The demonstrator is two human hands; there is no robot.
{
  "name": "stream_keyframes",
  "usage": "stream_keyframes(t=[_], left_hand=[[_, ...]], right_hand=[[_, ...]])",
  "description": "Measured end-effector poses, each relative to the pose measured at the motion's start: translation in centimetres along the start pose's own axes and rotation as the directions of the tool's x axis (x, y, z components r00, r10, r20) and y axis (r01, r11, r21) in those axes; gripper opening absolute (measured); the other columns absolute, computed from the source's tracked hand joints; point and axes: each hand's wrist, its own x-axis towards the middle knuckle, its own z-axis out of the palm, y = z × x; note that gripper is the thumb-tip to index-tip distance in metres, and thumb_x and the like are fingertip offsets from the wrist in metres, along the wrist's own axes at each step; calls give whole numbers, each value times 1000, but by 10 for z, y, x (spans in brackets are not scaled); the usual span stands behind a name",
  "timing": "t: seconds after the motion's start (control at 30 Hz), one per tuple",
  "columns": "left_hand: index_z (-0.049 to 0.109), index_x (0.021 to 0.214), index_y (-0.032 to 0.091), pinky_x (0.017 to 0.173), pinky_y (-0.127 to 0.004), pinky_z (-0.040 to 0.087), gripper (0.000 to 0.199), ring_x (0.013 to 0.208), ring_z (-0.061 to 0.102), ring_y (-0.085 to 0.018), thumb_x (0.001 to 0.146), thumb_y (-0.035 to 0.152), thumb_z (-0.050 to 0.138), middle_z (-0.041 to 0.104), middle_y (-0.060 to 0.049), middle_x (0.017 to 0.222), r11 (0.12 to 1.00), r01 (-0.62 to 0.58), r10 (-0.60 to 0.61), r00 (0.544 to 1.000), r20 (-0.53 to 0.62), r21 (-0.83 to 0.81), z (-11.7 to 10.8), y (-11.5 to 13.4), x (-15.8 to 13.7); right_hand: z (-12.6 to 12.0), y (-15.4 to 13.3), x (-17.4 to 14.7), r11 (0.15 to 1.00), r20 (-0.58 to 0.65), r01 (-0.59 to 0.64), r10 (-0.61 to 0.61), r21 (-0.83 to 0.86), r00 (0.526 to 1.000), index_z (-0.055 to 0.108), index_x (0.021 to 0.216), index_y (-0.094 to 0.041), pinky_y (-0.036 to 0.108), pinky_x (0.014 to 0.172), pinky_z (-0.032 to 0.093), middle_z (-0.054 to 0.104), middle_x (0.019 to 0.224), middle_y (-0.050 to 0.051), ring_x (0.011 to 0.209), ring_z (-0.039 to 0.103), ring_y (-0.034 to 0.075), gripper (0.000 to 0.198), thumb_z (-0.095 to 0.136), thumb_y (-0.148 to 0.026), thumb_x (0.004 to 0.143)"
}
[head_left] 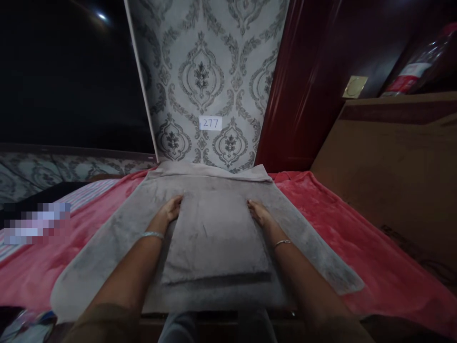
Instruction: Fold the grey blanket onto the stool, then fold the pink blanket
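A folded grey towel [217,233] lies flat as a thick rectangle in front of me. Beneath it, a larger grey plush cloth [103,247] is spread out, its far end folded over near the wall. My left hand [173,208] grips the folded towel's far left edge, fingers curled against the side. At the far right edge, my right hand [259,212] holds it in the same way, thumb and fingers bent in. The fingertips are partly hidden by the fabric's edges.
Red plush fabric [321,209] covers the surface underneath. A cardboard box [396,166] stands on the right with a plastic bottle [410,76] above it. A large black screen [71,76] is at the left. Patterned wallpaper [202,71] bears a paper label [210,123].
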Motion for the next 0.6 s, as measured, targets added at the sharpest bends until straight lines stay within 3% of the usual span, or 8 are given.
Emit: stream_keyframes(t=[0.13, 0.27, 0.33, 0.37, 0.43, 0.5, 0.53, 0.6], left_hand=[[68, 100, 12, 76, -40, 61, 31, 84, 73, -29, 72, 25, 72, 75, -12, 84, 985, -6, 25, 995, -102, 174, -2, -6, 15], [64, 113, 14, 98, -43, 53, 45, 118, 62, -31, 69, 23, 72, 71, -15, 115, 929, -134, 218, 951, -220, 345, 8, -6, 13], [65, 113, 17, 112, -42, 41, 45, 135, 49, -30, 69, 20, 71, 65, -13, 129, 851, -255, 363, 917, -163, 459, 12, -9, -8], [67, 111, 19, 116, -42, 36, 41, 137, 46, -29, 71, 20, 70, 64, -10, 132, 779, -337, 430, 901, -59, 529, 13, -13, -24], [70, 108, 20, 116, -48, 36, 29, 130, 53, -29, 81, 29, 62, 67, -9, 127, 435, -597, 479, 787, 388, 674, 14, -27, -65], [67, 121, 27, 113, -46, 41, 34, 124, 59, -25, 92, 36, 51, 68, -6, 127, 192, -784, 231, 621, 749, 590, 13, -50, -106], [63, 129, 29, 115, -47, 39, 39, 129, 55, -25, 92, 38, 54, 64, -6, 135, 100, -829, 148, 560, 815, 551, 12, -62, -124], [46, 146, 32, 119, -55, 30, 58, 143, 39, -30, 90, 38, 59, 46, -7, 153, -66, -847, 82, 523, 848, 528, 11, -86, -149]], right_hand=[[2, 13, 4, 998, 3, 3, -2, -67, 1000, 54, 139, -15, 41, 102, 48, 64, 134, 14, 122, 61, 25, 52, 50, -33, 90], [6, 8, 5, 987, -1, 39, -40, -153, 999, 46, 147, -15, 41, 114, 36, 51, 148, 13, 136, 49, 23, 59, 48, -24, 89], [9, 1, 0, 967, 11, 122, -122, -225, 992, 46, 148, -16, 41, 119, 27, 44, 154, 12, 143, 39, 22, 59, 49, -23, 89], [12, -3, -4, 935, 54, 208, -201, -286, 978, 47, 148, -17, 41, 121, 22, 40, 157, 10, 146, 34, 22, 58, 49, -23, 90], [20, -11, -17, 797, 246, 449, -378, -404, 892, 47, 148, -20, 42, 122, 18, 34, 160, 8, 149, 25, 22, 54, 47, -26, 94], [32, -18, -31, 605, 495, 672, -466, -426, 733, 45, 149, -25, 45, 122, 17, 30, 162, 6, 151, 20, 24, 51, 43, -32, 99], [38, -20, -38, 537, 592, 744, -469, -398, 656, 43, 151, -28, 47, 121, 17, 29, 162, 4, 152, 18, 24, 51, 41, -35, 100], [50, -22, -46, 450, 720, 829, -447, -331, 531, 37, 153, -33, 51, 121, 15, 26, 163, 2, 152, 16, 25, 52, 38, -43, 102]])
